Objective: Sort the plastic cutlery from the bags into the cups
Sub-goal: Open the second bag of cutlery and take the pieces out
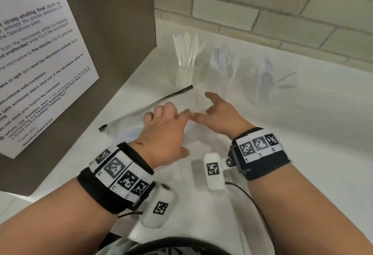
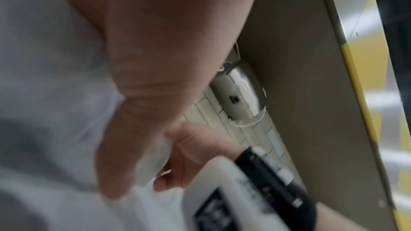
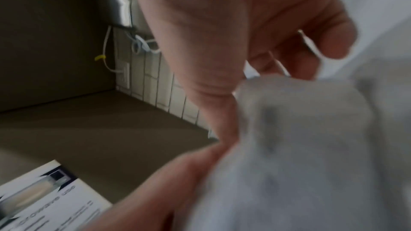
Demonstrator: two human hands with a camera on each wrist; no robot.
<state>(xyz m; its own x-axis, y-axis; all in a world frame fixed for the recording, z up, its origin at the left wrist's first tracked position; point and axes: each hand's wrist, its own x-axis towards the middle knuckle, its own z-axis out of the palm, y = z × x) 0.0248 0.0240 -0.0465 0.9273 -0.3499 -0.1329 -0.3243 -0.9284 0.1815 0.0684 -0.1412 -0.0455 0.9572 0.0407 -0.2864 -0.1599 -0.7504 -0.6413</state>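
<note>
A clear zip bag (image 1: 129, 119) with a black zip strip lies on the white counter (image 1: 302, 143). My left hand (image 1: 171, 117) sits on top of it with curled fingers gripping the plastic. My right hand (image 1: 203, 111) meets it fingertip to fingertip, thumb raised, and pinches the bag's edge. The right wrist view shows curled fingers (image 3: 300, 55) with a thin white edge between them, too blurred to identify. Behind the hands stand three clear cups: knives (image 1: 184, 75) at the left, forks (image 1: 224, 81) in the middle, spoons (image 1: 264, 87) at the right.
A brown panel carrying a printed paper notice (image 1: 40, 53) walls off the left side. A pale brick wall (image 1: 262, 2) runs along the back of the counter. The counter stretches out white to the right of the cups.
</note>
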